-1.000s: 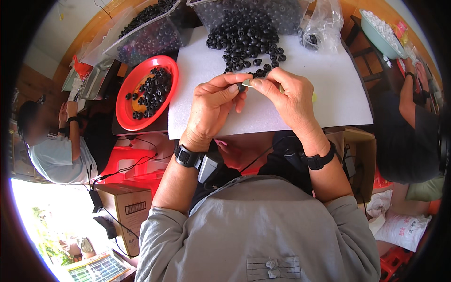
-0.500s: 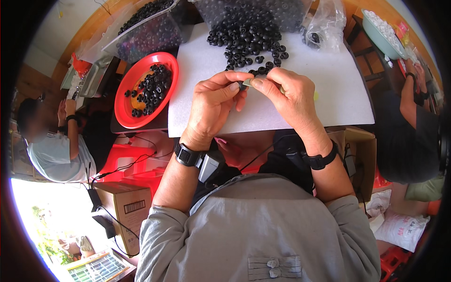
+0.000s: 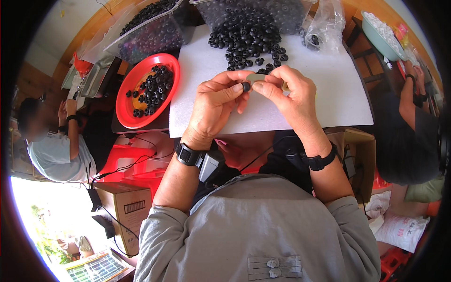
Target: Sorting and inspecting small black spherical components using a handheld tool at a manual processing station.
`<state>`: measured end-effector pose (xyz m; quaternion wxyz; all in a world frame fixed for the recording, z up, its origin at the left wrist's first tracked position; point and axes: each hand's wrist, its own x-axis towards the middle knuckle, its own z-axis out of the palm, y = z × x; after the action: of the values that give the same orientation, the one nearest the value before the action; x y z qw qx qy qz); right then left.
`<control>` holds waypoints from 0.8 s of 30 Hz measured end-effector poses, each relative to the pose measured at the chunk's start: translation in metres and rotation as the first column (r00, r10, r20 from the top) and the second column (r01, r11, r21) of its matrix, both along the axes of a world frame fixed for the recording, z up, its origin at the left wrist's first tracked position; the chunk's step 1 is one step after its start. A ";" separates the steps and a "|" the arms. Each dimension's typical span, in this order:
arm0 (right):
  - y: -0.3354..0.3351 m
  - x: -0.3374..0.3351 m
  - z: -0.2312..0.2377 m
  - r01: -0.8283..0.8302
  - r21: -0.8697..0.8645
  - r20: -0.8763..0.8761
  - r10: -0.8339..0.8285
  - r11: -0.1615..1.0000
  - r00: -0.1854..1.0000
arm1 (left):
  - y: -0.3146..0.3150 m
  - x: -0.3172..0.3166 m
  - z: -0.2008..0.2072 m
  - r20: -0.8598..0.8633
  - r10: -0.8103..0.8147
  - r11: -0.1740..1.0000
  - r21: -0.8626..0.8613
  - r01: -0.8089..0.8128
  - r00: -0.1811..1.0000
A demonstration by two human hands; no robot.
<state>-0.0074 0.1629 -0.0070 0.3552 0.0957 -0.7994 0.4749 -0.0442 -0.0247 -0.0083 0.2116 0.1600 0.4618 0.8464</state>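
Two hands work close together above a white sheet (image 3: 338,89) on the bench (image 3: 157,125); the left hand's (image 3: 211,101) grip is narrow, pinching one black bead (image 3: 245,86); which way the bead's hole points is too small to tell; the right hand's (image 3: 296,96) grip is pinched on a flat grey-green piece (image 3: 256,77), its visible long axis lying roughly from nine to three o'clock, just off the bead at about one; whether the two touch I cannot tell.

From the hands, loose beads (image 3: 246,40) spill at twelve o'clock, backed by a clear bin (image 3: 293,19); a red basin (image 3: 126,113) holding more black beads stands at nine, by the sheet's left edge; a clear bag (image 3: 331,30) lies at two; the sheet's near edge runs at six; its widest bare stretch opens from three to four, with a narrower strip at ten.
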 end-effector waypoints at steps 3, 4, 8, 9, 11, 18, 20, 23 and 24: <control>-0.003 0.002 0.005 -0.043 0.019 0.037 0.042 0.999 0.998 | 0.001 0.000 0.001 -0.019 0.001 1.000 0.001 -0.001 1.000; -0.002 0.001 0.004 -0.048 0.035 0.055 0.046 0.998 0.997 | 0.001 0.001 0.002 -0.043 -0.004 1.000 0.015 0.004 0.999; -0.005 -0.003 0.002 -0.060 -0.014 0.101 0.061 0.998 0.993 | 0.000 0.001 0.006 -0.094 -0.006 0.999 -0.039 0.002 0.996; -0.005 -0.002 0.002 -0.075 -0.019 0.091 0.077 0.997 0.993 | 0.004 0.003 0.007 -0.087 -0.030 0.999 -0.029 0.028 0.996; -0.004 0.000 0.004 -0.023 -0.034 0.141 0.027 0.999 0.990 | 0.001 0.006 0.010 -0.090 -0.041 0.999 -0.030 0.038 0.995; 0.002 0.007 0.002 -0.011 -0.140 -0.119 -0.006 0.990 0.993 | -0.049 0.006 0.033 -0.484 0.379 0.786 -0.280 -0.551 0.788; 0.002 0.006 0.000 -0.013 -0.181 -0.143 -0.013 0.983 0.990 | -0.082 -0.005 0.036 -0.628 0.426 0.597 -0.346 -0.723 0.652; 0.001 0.004 -0.001 -0.027 -0.196 -0.186 -0.010 0.980 0.983 | -0.133 -0.032 0.023 -0.868 0.181 0.205 -0.426 -0.881 0.462; 0.001 0.003 -0.001 -0.026 -0.176 -0.198 -0.009 0.984 0.980 | -0.142 -0.039 0.016 -0.938 -0.073 0.014 -0.340 -0.940 0.338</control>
<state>-0.0042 0.1640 -0.0079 0.4380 0.1138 -0.7143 0.5338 -0.0829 -0.1668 0.0078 -0.3076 0.1538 0.9127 0.2206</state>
